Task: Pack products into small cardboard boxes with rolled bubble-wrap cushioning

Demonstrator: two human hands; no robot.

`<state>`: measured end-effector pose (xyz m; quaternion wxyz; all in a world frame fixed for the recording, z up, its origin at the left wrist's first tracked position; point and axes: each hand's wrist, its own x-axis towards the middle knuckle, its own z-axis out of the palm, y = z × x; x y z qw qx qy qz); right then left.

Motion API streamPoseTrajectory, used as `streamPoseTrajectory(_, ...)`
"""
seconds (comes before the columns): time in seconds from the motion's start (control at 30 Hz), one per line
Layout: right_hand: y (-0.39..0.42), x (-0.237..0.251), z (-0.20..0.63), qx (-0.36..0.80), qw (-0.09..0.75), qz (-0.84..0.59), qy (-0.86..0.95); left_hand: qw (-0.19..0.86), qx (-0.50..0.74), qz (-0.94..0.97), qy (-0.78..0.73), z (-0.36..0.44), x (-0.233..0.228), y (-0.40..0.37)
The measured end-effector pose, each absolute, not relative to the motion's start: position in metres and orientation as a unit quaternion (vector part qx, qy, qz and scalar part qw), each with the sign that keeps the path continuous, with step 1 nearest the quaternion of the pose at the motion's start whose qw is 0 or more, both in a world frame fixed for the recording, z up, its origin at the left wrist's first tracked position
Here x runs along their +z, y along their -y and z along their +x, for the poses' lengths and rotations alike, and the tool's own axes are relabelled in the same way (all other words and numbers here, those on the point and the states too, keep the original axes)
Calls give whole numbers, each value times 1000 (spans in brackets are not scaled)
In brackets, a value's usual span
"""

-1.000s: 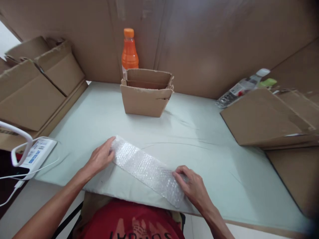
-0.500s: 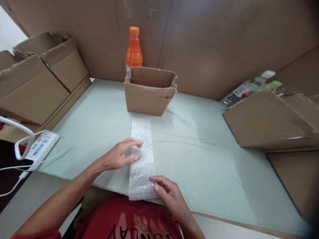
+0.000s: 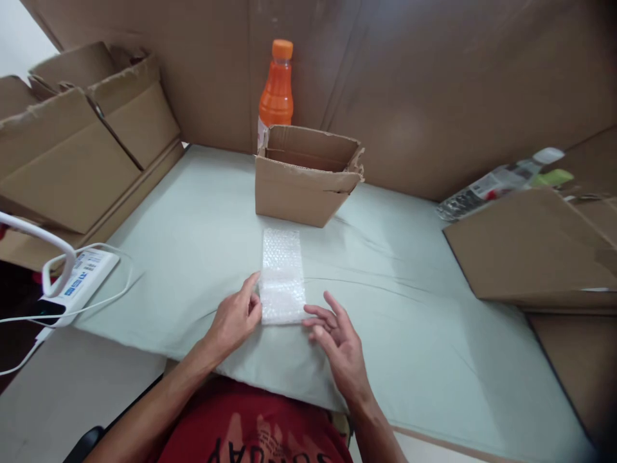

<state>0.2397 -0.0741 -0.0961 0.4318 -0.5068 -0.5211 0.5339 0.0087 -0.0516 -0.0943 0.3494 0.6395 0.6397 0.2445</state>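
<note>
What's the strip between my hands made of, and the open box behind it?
The strip looks like clear plastic bubble wrap: translucent, dotted with small air pockets, slightly glossy. The open box appears to be brown corrugated cardboard, matte, with ragged torn flap edges.

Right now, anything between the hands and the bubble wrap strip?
Nothing visible. The left hand and right hand both touch the near end of the clear bubble wrap strip, lying flat on the pale green cloth-covered table.

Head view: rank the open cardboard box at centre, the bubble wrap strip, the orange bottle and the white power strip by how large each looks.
1. Open cardboard box
2. Bubble wrap strip
3. White power strip and orange bottle: look alike; the bottle stands farther back, half hidden by the box, so unranked.
</note>
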Motion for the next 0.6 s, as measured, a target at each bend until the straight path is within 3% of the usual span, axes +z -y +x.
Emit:
streamPoseTrajectory(0.13, 69, -100, 242, 231, 296, -454, 808, 310, 211, 662, -649, 8, -100, 50)
streamPoseTrajectory(0.23, 56, -105, 235, 110, 223, -416, 875, 273, 252, 678, -634, 9, -100, 53)
streamPoseTrajectory(0.37, 50, -103, 229, 113, 220, -397, 884, 210, 351, 728, -550, 7, -94, 70)
streamPoseTrajectory(0.5, 50, -90, 230, 204, 202, -407, 867, 206, 341, 759, -515, 8, -92, 87)
streamPoseTrajectory(0.6, 52, -80, 233, 173, 225, -441, 852, 198, 320, 741, -556, 12, -98, 84)
